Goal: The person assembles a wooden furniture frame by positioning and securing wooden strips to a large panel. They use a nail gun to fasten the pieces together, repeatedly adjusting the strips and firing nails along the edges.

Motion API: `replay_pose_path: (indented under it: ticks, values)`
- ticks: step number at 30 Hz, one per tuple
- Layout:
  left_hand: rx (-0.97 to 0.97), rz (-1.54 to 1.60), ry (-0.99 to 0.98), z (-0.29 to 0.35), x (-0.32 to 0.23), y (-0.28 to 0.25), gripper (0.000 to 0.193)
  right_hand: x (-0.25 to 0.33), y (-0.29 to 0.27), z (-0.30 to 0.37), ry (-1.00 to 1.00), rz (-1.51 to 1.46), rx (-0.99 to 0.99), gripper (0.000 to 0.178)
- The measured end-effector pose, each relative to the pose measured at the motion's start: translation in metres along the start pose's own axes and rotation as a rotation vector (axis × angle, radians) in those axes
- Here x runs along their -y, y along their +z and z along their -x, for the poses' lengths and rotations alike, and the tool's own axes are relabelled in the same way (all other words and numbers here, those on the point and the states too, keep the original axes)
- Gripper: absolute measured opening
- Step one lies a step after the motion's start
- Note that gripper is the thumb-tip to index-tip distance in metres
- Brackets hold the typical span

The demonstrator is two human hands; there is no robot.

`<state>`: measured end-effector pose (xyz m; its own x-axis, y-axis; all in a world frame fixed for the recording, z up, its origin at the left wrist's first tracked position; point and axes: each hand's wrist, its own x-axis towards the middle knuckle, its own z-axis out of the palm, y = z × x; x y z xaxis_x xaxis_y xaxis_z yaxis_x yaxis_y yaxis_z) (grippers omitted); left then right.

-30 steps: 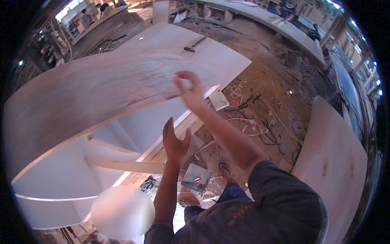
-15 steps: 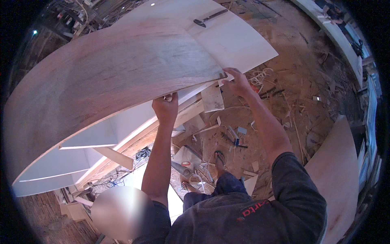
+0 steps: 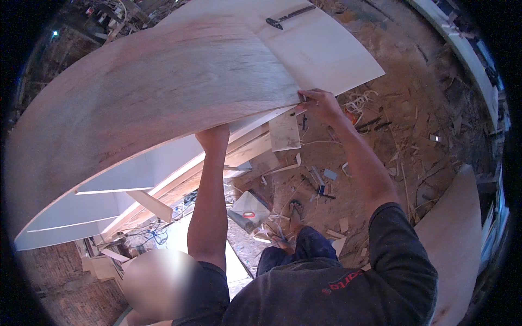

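Observation:
A large, curved plywood sheet (image 3: 179,81) with grey-brown grain spans the left and middle, lying over a paler panel (image 3: 331,51). My right hand (image 3: 322,103) pinches the sheet's near right corner, thumb and fingers closed at the edge. My left hand (image 3: 213,138) reaches under the near edge of the same sheet; its fingers are hidden beneath the wood. Below the raised edge shows a white-walled wooden frame (image 3: 163,168) with thin crosspieces. A dark-headed hammer (image 3: 280,22) rests on the pale panel beyond my right hand.
Offcuts, shavings and a blue-grey block (image 3: 329,174) litter the dirt floor (image 3: 391,108). A handsaw (image 3: 242,221) lies near my feet. Another curved plywood panel (image 3: 451,244) stands at the lower right. A long pale beam (image 3: 462,51) runs along the far right.
My left hand has slid further under the sheet's edge, hiding its fingers and thumb. My right hand has closed in on the corner. The view has shifted slightly.

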<state>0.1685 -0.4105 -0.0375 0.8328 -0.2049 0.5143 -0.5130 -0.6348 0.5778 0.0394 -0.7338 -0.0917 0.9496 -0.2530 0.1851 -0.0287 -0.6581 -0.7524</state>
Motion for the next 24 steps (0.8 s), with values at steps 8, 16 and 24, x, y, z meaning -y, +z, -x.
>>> replay_pose_path:
  ticks: [8,16,24]
  values:
    - [-0.058,0.006,-0.045,-0.009,0.0,0.01,0.036,-0.005,0.0,-0.016,0.146,-0.037,-0.075,0.046]
    - [0.014,-0.096,-0.09,-0.006,-0.015,-0.001,0.03,-0.031,-0.006,-0.039,0.174,-0.164,0.105,0.054]
    - [0.05,-0.085,-0.237,0.012,0.0,-0.003,0.031,-0.001,-0.024,-0.051,0.15,-0.295,0.325,0.09]
